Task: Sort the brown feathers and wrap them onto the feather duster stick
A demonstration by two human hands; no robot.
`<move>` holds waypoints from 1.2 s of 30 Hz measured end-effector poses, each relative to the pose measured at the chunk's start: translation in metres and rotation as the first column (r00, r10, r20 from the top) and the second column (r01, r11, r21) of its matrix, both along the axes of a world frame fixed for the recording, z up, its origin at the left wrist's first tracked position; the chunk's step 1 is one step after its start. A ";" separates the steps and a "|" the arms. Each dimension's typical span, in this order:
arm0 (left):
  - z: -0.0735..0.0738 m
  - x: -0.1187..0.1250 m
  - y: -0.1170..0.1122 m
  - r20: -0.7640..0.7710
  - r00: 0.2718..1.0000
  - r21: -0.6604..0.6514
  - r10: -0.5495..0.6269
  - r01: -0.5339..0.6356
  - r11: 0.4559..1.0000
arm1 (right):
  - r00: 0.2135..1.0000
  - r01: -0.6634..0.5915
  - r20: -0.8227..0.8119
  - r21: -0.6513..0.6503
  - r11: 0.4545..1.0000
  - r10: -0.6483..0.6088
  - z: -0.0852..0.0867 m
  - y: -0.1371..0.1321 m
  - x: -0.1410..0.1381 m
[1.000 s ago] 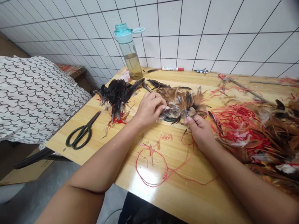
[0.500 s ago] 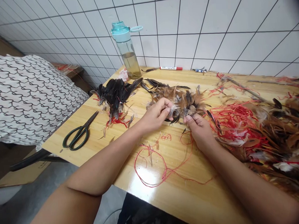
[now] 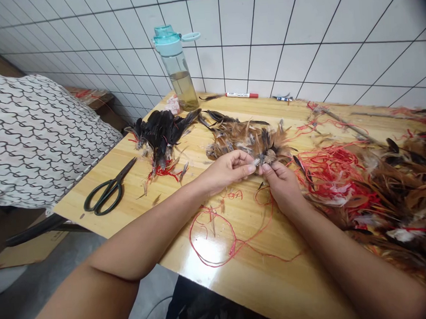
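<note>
My left hand (image 3: 236, 167) pinches a bit of pale fluff at its fingertips, close against the other hand. Between thumb and fingers, my right hand (image 3: 280, 177) grips the base of a small feather bunch (image 3: 269, 151), brown and dark, with grey down at its root. Just beyond the hands lies a pile of brown feathers (image 3: 233, 137). A red string (image 3: 235, 239) runs in loops on the table below the right hand; whether it is tied to the bunch is hidden.
Black scissors (image 3: 107, 191) lie at the left near a bundle of black feathers (image 3: 161, 133). A water bottle (image 3: 180, 80) stands by the tiled wall, with a red marker (image 3: 241, 95) beside it. Red strings (image 3: 331, 172) and brown feathers (image 3: 407, 182) heap up at the right.
My left hand has moved right and now meets the right hand at the root of the bunch. The right hand stays nearly in place; the view has shifted slightly.
</note>
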State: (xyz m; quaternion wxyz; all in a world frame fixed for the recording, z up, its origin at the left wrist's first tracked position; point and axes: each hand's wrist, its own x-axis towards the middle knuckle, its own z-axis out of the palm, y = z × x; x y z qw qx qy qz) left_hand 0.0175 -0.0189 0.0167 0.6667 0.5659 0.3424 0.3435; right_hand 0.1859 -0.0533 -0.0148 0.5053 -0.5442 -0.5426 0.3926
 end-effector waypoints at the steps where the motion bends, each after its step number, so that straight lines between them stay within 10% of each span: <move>1: -0.001 0.001 0.000 0.001 1.000 0.015 0.008 -0.008 1.000 | 1.000 0.001 0.002 -0.001 1.000 -0.001 0.000 0.000 0.000; 18: 0.001 -0.001 0.001 -0.034 0.992 0.288 0.118 -0.104 0.952 | 1.000 -0.005 0.010 -0.051 0.999 0.006 -0.002 0.002 0.001; 24: -0.003 -0.003 0.005 -0.176 0.956 0.590 0.237 -0.090 0.802 | 0.992 -0.058 -0.122 -0.107 0.993 0.045 0.001 0.004 0.003; 31: 0.002 -0.005 0.002 -0.217 0.929 0.868 0.301 0.042 0.495 | 0.976 -0.152 -0.179 -0.163 0.975 0.123 0.005 0.004 0.002; 36: 0.002 -0.005 0.002 -0.242 0.926 0.869 0.289 0.075 0.490 | 0.975 -0.195 -0.145 -0.168 0.966 0.171 0.001 0.005 0.003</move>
